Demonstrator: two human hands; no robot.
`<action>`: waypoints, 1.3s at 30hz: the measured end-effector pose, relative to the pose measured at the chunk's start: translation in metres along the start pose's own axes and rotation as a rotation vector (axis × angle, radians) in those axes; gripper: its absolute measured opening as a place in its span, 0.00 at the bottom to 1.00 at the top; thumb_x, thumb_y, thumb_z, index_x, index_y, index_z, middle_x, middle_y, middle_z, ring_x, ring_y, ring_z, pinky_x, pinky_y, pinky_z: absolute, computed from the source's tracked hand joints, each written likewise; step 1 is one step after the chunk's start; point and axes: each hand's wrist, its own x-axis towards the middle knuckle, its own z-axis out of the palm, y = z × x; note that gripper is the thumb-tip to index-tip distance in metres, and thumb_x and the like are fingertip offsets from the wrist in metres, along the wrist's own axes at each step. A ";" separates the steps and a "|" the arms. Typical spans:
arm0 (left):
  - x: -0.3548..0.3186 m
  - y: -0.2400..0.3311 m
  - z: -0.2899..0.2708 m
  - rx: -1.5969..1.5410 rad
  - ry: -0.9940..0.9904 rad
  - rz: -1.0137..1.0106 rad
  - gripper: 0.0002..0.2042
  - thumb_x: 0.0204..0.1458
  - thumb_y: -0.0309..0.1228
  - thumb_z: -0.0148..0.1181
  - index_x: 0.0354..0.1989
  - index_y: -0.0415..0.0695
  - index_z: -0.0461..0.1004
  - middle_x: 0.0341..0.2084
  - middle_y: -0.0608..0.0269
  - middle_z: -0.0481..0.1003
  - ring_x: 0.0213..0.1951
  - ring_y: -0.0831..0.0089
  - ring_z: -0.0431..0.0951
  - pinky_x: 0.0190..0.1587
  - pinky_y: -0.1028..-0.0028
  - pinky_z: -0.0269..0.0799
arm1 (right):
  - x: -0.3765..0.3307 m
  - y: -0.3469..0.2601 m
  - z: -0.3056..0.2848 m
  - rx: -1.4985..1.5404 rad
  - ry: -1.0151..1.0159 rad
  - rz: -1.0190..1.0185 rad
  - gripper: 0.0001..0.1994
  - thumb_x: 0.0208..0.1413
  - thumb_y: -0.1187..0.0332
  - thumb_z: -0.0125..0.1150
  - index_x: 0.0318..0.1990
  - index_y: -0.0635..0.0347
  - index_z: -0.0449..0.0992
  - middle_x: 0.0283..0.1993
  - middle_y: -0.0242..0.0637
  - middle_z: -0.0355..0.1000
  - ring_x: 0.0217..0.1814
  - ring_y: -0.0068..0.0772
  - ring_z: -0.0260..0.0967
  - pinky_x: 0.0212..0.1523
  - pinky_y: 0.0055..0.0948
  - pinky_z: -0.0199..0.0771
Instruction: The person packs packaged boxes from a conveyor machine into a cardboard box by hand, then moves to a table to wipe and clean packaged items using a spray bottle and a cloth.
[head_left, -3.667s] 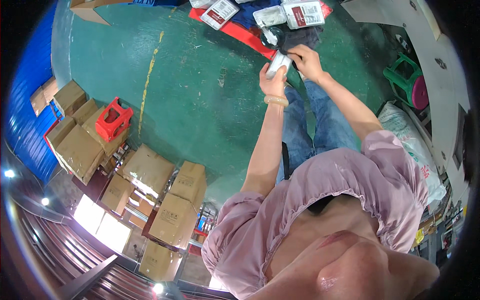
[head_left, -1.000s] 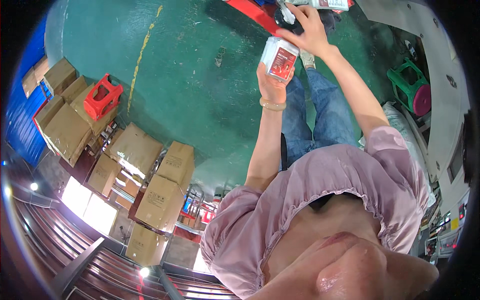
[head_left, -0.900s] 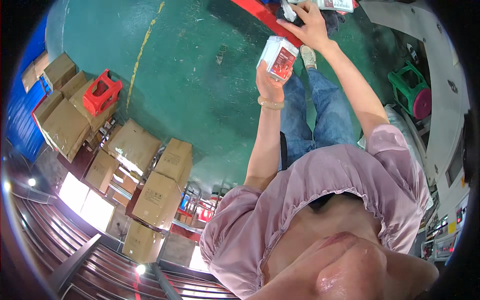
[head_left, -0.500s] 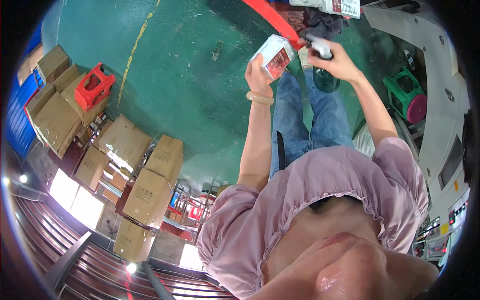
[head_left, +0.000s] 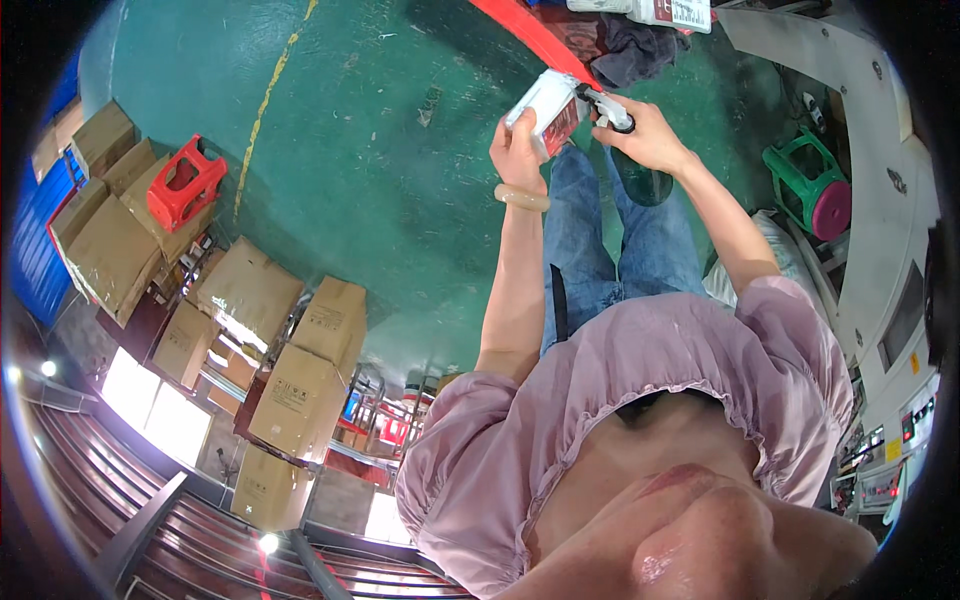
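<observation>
My left hand (head_left: 518,152) is closed around a white plastic container with a red label (head_left: 548,108), held up in front of my legs. Just right of it, my right hand (head_left: 648,137) grips a spray bottle (head_left: 648,184) by its neck. The bottle has a white trigger head with a black nozzle and a dark, see-through body hanging below my hand. Its nozzle points left, close to the container's labelled side; whether they touch I cannot tell. My right fingers partly hide behind the trigger head. A pale bangle (head_left: 522,197) circles my left wrist.
Beyond my hands are a red bar (head_left: 535,38), a dark cloth (head_left: 640,48) and another white container (head_left: 675,12). A green stool (head_left: 800,165) stands by the pale machine (head_left: 872,215) at right. Cardboard boxes (head_left: 300,395) and a red stool (head_left: 186,183) are at left.
My right hand has brought the spray bottle left and slightly down, its nozzle now close to the container. My left hand has stayed almost in place.
</observation>
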 end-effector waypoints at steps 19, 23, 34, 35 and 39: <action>0.005 -0.025 -0.001 0.128 0.061 -0.004 0.18 0.47 0.33 0.59 0.44 0.35 0.70 0.36 0.61 0.72 0.39 0.75 0.71 0.41 0.75 0.67 | 0.059 0.017 -0.002 -0.215 0.777 -0.526 0.38 0.30 0.58 0.74 0.52 0.62 0.62 0.53 0.45 0.60 0.56 0.47 0.55 0.53 0.39 0.59; 0.001 -0.032 0.019 0.116 0.007 0.058 0.20 0.45 0.33 0.61 0.46 0.37 0.71 0.39 0.58 0.73 0.39 0.71 0.72 0.42 0.74 0.68 | 0.037 0.083 0.026 -0.221 0.864 -0.029 0.31 0.37 0.60 0.71 0.49 0.63 0.64 0.48 0.45 0.62 0.49 0.46 0.61 0.49 0.36 0.64; -0.007 -0.055 0.021 0.660 0.040 0.542 0.21 0.41 0.28 0.65 0.46 0.38 0.71 0.43 0.53 0.72 0.44 0.65 0.72 0.47 0.68 0.68 | 0.026 0.046 0.041 0.746 0.351 0.383 0.10 0.42 0.68 0.65 0.27 0.63 0.71 0.28 0.31 0.66 0.29 0.21 0.62 0.28 0.20 0.62; -0.009 -0.062 0.025 0.661 0.051 0.587 0.22 0.40 0.28 0.65 0.46 0.38 0.71 0.44 0.52 0.71 0.45 0.63 0.72 0.48 0.68 0.67 | 0.034 0.049 0.046 0.784 0.428 0.385 0.10 0.41 0.69 0.66 0.27 0.62 0.71 0.27 0.30 0.66 0.29 0.21 0.61 0.28 0.20 0.61; -0.018 -0.073 0.031 0.638 0.051 0.577 0.23 0.39 0.27 0.66 0.47 0.37 0.70 0.47 0.51 0.70 0.48 0.62 0.71 0.50 0.68 0.66 | 0.038 0.066 0.052 0.758 0.558 0.440 0.12 0.37 0.73 0.68 0.26 0.61 0.69 0.25 0.28 0.65 0.27 0.19 0.59 0.26 0.20 0.60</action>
